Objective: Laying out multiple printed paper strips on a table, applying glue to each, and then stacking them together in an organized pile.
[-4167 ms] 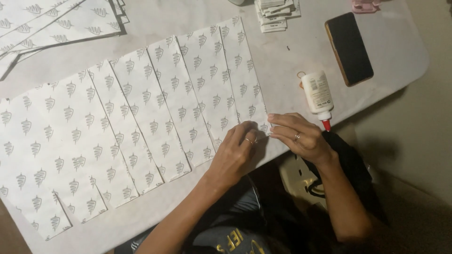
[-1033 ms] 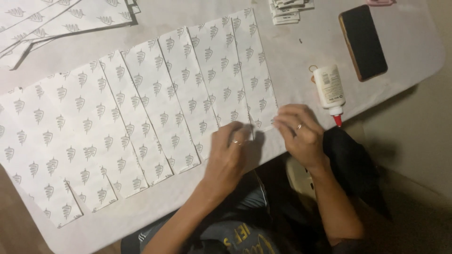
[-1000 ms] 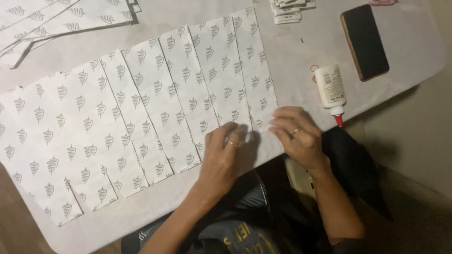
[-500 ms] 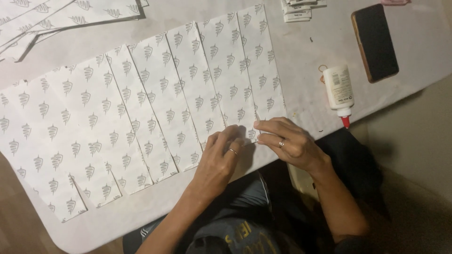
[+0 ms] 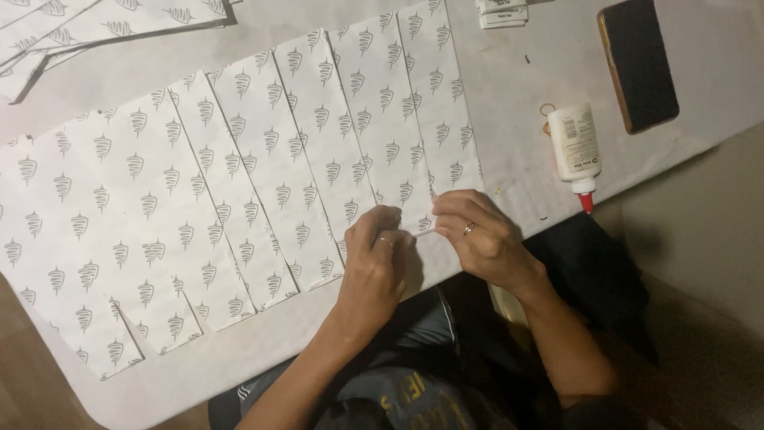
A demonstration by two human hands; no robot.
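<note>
Since half a second ago both hands came closer at the tabletop [image 5: 517, 103] edge, left hand [image 5: 378, 259] flat to steady the sheet [image 5: 414, 159], right hand [image 5: 477, 235] fingers pinching its lower corner.

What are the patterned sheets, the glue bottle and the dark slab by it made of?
Patterned sheets: thin matte paper, it seems; flat with sharp cut edges.
Glue bottle: white plastic, slight sheen, red nozzle.
Dark slab: probably a phone, smooth black glassy face, brownish rim.
</note>
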